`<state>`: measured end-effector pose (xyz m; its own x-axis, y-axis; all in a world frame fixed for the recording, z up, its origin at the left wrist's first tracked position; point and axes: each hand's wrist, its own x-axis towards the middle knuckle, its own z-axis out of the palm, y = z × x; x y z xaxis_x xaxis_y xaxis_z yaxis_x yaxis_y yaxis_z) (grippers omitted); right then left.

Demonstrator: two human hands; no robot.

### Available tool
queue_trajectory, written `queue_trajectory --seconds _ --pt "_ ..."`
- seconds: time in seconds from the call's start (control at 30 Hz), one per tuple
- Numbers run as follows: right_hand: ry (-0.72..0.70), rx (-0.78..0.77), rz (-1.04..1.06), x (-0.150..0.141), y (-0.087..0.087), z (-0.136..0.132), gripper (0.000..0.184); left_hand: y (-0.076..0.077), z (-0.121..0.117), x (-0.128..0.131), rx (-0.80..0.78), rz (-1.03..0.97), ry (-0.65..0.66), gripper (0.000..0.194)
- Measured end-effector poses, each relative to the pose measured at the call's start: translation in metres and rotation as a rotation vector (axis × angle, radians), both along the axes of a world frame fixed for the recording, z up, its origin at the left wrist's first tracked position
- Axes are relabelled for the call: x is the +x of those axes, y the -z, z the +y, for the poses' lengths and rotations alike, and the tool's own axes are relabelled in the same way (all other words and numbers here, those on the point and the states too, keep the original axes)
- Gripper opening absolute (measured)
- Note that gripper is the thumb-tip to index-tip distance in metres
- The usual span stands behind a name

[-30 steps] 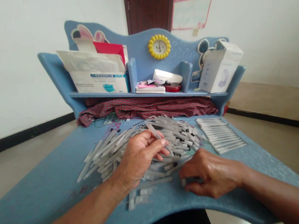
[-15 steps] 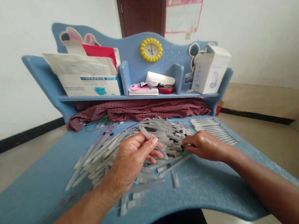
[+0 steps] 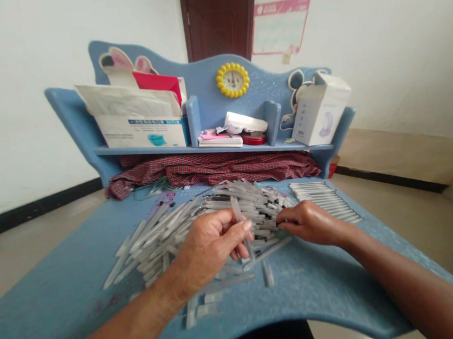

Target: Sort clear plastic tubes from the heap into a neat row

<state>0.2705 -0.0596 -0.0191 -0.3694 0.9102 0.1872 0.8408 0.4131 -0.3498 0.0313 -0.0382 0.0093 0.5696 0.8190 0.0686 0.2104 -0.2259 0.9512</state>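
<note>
Left hand (image 3: 211, 240): we pinch a translucent pen barrel (image 3: 235, 209), tilted above the pile.
Right hand (image 3: 310, 223): our fingertips bunch at the pile's edge; we cannot tell around what.
Loose pile (image 3: 258, 201): many pieces lie unaligned.
Neat row (image 3: 324, 199): pens lie side by side on our blue desk (image 3: 314, 292).

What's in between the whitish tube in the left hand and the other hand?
Part of the messy pile of whitish tubes lies between the held tube and the right hand. The head view shows it.
</note>
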Motion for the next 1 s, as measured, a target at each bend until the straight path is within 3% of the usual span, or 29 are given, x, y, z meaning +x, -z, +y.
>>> queue_trajectory --seconds 0.17,0.3,0.63,1.0 --pt "0.048 -0.261 0.891 -0.001 -0.002 -0.001 0.026 -0.002 -0.004 0.0 0.03 0.16 0.087 0.022" --pt "-0.021 -0.359 1.225 -0.012 -0.001 -0.003 0.025 -0.001 -0.008 -0.001 0.045 0.311 0.223 0.023" --pt "-0.17 -0.515 1.407 -0.03 -0.002 -0.014 0.014 0.001 -0.015 0.0 0.141 0.443 0.324 0.024" --pt "-0.15 -0.574 1.377 -0.037 0.001 -0.016 0.019 -0.001 -0.016 0.0 0.22 0.425 0.312 0.023"
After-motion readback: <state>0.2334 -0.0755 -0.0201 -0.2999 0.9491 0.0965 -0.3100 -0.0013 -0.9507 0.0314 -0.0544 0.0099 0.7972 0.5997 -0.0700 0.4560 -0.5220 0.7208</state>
